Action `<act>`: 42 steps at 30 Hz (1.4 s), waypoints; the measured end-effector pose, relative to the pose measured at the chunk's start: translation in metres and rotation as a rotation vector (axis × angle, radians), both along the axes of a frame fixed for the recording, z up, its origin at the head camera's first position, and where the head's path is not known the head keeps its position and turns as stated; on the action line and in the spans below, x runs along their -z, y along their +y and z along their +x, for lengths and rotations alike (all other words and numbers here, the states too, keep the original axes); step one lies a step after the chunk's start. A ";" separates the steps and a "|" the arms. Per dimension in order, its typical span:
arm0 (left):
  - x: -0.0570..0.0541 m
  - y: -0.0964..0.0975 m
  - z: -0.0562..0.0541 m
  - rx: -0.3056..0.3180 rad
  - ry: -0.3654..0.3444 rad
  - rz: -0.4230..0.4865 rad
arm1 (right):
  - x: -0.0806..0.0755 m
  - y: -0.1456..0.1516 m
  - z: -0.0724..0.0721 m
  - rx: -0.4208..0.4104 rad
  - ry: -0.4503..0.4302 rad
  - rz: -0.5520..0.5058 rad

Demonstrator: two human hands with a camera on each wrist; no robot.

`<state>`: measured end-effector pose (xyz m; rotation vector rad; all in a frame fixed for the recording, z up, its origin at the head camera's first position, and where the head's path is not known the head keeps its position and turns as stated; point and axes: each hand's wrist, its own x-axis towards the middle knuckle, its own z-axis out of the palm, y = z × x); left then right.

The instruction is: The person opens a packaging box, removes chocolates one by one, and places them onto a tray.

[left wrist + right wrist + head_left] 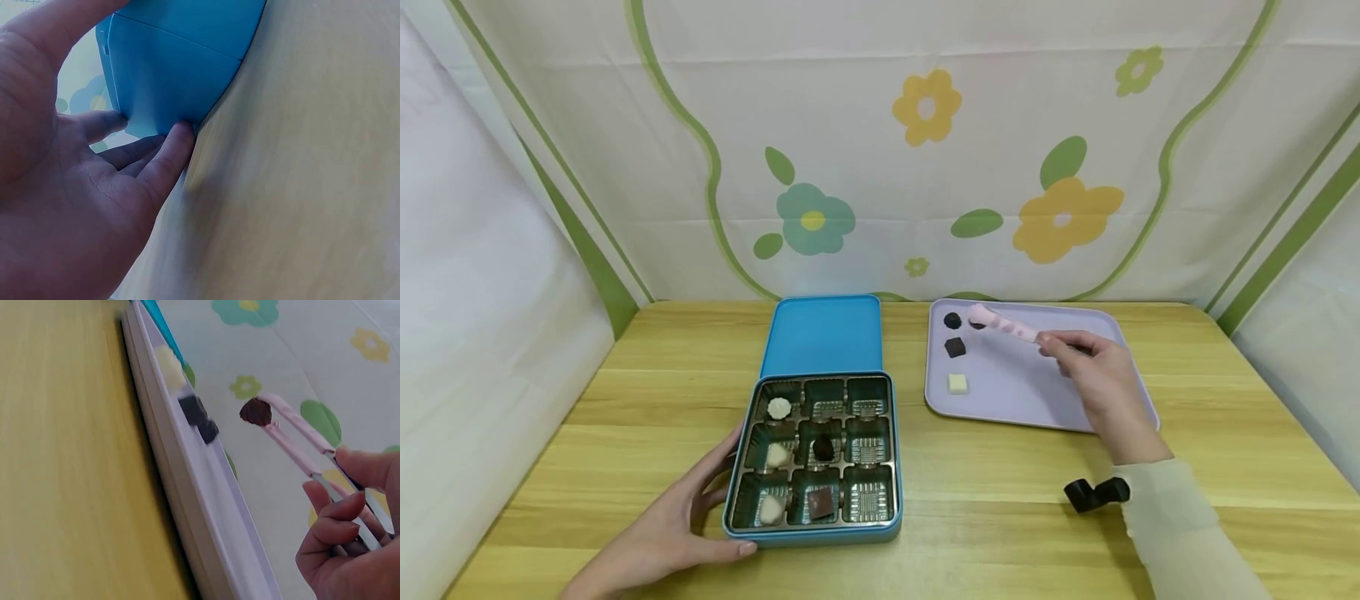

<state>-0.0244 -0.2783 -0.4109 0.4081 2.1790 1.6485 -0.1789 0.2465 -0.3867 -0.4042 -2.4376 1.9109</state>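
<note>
In the head view my right hand (1093,375) holds a pair of tongs (1011,325) with pink-covered tips over the lilac tray (1037,400). Between the tips is a dark brown chocolate (256,412), raised above the tray in the right wrist view. A dark round chocolate (952,320), a dark square one (955,347) and a white square one (957,383) lie on the tray's left side. My left hand (673,517) grips the blue tin (827,540) at its left side and front corner. White chocolates occupy its left column; a dark one (823,448) and a brown square (821,502) sit in the middle column.
The tin's blue lid (827,333) lies behind it, near the table's back edge. A flowered cloth (865,108) hangs at the back, with white cloth on both sides. A black curved piece (1097,493) is by the right sleeve (1172,517), above the wooden table (1000,517).
</note>
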 end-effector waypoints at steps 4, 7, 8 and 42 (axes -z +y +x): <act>0.000 0.000 0.000 -0.003 -0.005 -0.006 | 0.007 0.013 -0.005 0.101 -0.052 0.000; 0.000 0.000 0.000 -0.004 -0.006 -0.008 | 0.012 0.018 -0.008 0.155 -0.088 -0.012; 0.000 0.000 0.000 -0.004 -0.007 -0.008 | 0.013 0.019 -0.009 0.168 -0.096 -0.013; -0.001 0.001 0.000 -0.008 0.011 -0.018 | 0.014 0.033 -0.014 0.299 -0.157 -0.011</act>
